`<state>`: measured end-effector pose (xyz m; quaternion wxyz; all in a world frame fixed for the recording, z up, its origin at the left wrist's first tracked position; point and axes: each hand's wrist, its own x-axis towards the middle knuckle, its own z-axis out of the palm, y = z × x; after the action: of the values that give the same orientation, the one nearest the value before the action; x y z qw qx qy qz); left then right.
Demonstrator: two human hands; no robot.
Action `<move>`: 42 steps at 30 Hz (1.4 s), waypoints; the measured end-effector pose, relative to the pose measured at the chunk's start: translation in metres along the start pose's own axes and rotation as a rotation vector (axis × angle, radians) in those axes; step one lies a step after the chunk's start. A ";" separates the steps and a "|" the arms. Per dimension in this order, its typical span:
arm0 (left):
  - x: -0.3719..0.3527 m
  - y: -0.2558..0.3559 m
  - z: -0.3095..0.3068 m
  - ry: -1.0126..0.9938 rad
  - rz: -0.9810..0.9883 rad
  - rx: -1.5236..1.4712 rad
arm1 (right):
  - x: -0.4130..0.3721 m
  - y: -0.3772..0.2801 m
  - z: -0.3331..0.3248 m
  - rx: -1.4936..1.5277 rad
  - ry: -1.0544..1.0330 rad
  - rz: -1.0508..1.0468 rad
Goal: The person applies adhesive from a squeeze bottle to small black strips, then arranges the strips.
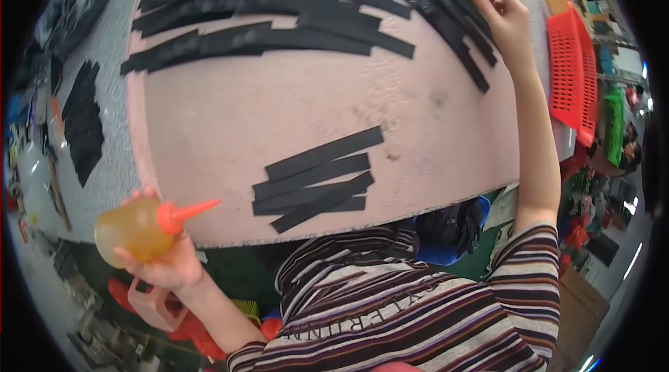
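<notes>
My left hand (164,253) is wrapped round a squeeze bottle (132,229) of yellowish liquid, whose red nozzle points right over the pink board's lower left corner. At the upper right, my right hand (500,10) has its fingertips pinched together beside overlapping black strips (446,10); whether anything is between them is too small to see. Long rows of black strips (265,31) cover the top of the pink board (279,100). Several loose black strips (317,177) lie across one another near the board's front edge.
A black piece (83,121) lies on the grey surface at left. Red (571,72) and green (613,125) baskets stand at right. Below the board's front edge is a blue container (446,257) with black material. A pink plastic container (157,306) sits below my left hand.
</notes>
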<state>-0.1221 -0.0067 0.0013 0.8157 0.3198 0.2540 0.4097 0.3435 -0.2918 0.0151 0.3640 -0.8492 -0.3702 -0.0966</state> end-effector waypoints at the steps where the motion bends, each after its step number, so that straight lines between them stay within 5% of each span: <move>1: -0.004 -0.005 0.004 0.021 0.016 0.062 | -0.019 -0.038 0.007 0.028 -0.172 -0.113; 2: -0.007 -0.011 0.009 0.036 0.030 0.116 | -0.038 -0.064 0.018 0.094 -0.240 -0.337; 5: -0.013 -0.024 0.020 -0.041 0.010 0.340 | -0.096 -0.148 0.041 0.219 -0.503 -0.450; 9: -0.015 -0.040 0.032 -0.100 0.011 0.459 | -0.127 -0.179 0.067 0.192 -0.446 -0.613; 25: -0.003 -0.044 0.033 -0.093 0.033 0.534 | -0.136 -0.181 0.083 0.138 -0.427 -0.545; 30: -0.002 -0.020 0.011 -0.055 0.018 -0.050 | -0.113 -0.179 0.063 0.191 -0.607 -0.190; 42: 0.011 -0.024 0.011 -0.031 -0.064 -0.079 | -0.114 -0.164 0.071 0.194 -0.588 -0.200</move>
<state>-0.0962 -0.0119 -0.0104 0.8441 0.2856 0.2351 0.3882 0.1414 -0.2310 0.0046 0.3096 -0.7615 -0.5485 0.1532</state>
